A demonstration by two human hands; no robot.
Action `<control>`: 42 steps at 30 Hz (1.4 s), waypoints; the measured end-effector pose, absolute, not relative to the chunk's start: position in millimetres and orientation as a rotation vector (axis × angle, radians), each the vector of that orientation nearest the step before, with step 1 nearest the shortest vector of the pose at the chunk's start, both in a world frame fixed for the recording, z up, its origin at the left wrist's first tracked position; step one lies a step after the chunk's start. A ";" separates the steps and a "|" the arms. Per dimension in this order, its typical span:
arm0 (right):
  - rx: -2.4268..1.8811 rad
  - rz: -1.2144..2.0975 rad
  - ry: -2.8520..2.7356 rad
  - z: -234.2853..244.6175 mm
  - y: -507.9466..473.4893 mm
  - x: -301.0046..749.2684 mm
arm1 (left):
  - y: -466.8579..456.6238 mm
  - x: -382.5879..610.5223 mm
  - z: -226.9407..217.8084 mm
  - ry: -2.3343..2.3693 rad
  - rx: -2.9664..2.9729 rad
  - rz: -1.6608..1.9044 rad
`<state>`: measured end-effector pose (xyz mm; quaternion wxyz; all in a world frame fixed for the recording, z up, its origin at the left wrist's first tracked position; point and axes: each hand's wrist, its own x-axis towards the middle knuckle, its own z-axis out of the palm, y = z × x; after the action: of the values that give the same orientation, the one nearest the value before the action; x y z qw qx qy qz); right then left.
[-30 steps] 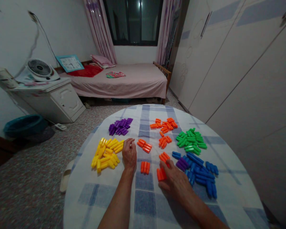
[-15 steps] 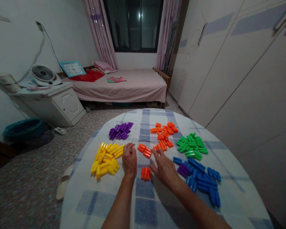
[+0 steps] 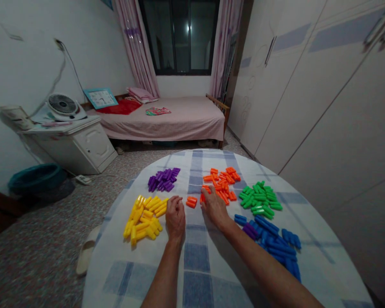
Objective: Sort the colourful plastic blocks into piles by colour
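Note:
My left hand (image 3: 176, 217) rests on the table with its fingers curled in, just right of the pile of yellow plastic pieces (image 3: 144, 220); nothing shows in it. My right hand (image 3: 215, 208) is at the near left edge of the orange plastic pieces (image 3: 223, 182). Its fingers are bent down over an orange piece (image 3: 202, 198), which they partly hide. Between my hands lies a small orange cluster (image 3: 191, 202), touched by neither. Green pieces (image 3: 259, 199) lie right of the orange pile. Blue pieces (image 3: 272, 239) are beside my right forearm, with a purple cluster (image 3: 250, 231) among them.
A purple pile (image 3: 163, 179) lies at the table's far left. The round table has a checked cloth (image 3: 197, 282). Beyond it stand a bed (image 3: 179, 124), a white cabinet (image 3: 93, 145) with a fan (image 3: 64, 105), and a wardrobe (image 3: 308, 98) on the right.
My right hand has moved forward to the orange pile. The orange cluster that lay nearer me, between my forearms, is gone from that spot. My left hand has stayed in place.

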<state>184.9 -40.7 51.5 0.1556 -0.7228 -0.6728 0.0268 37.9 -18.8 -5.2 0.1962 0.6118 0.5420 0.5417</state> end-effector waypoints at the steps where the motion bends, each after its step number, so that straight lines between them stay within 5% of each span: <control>1: -2.024 0.072 -1.947 53.0 -41.4 182.0 | -18.9 38.0 -4.6 1.518 1.715 1.516; 7: -1.560 0.410 -2.284 33.6 -45.7 163.0 | -20.3 38.1 -1.7 1.526 1.713 1.507; 15: -1.791 0.223 -1.838 31.9 -21.1 208.7 | -17.5 38.9 -6.5 1.522 1.737 1.483; 25: -1.574 0.301 -2.013 17.2 -171.4 164.3 | -14.1 37.0 -13.9 1.520 1.927 1.372; 42: -1.766 -0.036 -1.928 19.3 -178.4 173.1 | -53.6 41.6 -5.5 1.704 2.573 0.881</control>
<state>173.1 -178.4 19.3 0.2605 -0.6521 -0.7119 -0.0131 41.6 -53.6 -5.5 -0.0338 0.8012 0.5307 0.2745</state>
